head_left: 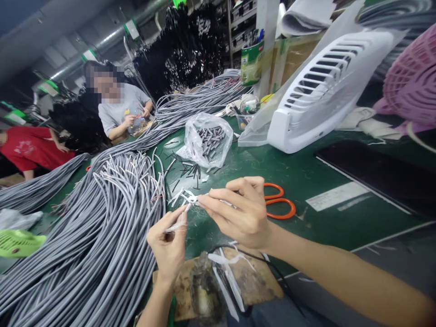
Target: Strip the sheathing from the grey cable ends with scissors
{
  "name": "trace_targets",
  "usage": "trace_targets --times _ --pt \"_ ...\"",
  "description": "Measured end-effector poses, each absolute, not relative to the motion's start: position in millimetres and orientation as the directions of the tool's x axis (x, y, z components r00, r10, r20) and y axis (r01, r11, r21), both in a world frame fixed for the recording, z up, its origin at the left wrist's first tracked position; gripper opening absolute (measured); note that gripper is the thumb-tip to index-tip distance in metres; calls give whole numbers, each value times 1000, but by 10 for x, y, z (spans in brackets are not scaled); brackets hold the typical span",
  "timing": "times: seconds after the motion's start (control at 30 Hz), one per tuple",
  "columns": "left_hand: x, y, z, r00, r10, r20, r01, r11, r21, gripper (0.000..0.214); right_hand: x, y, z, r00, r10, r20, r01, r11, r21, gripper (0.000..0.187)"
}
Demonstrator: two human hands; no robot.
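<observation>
Above the green table, my left hand (168,243) pinches a thin whitish piece between thumb and fingers. What it is exactly is too small to make out. My right hand (243,213) meets it at the fingertips, fingers closed on thin white strips (190,198) that fan out to the left. Partly behind the right hand lie scissors with orange handles (288,210). Short black tube pieces (190,170) are scattered beyond the hands, beside a clear plastic bag (225,147) holding more dark tubes.
Bundled grey cables (112,236) cover the left side. A white fan (320,91), a pink fan (412,77) and a dark flat panel (378,172) occupy the right. A stained board (259,281) sits close in front. Two people work at the far left.
</observation>
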State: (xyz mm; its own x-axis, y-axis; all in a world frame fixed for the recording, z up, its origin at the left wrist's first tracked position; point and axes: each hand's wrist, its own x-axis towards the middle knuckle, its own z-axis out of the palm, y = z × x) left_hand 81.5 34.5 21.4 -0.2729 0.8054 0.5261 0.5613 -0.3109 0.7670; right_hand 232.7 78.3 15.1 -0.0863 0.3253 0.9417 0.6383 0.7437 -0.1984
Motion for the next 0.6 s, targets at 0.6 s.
trace_targets --times 0.6 --pt "783 338 198 -160 775 611 691 -354 630 19 2340 860 120 -117 247 962 598 791 -130 8"
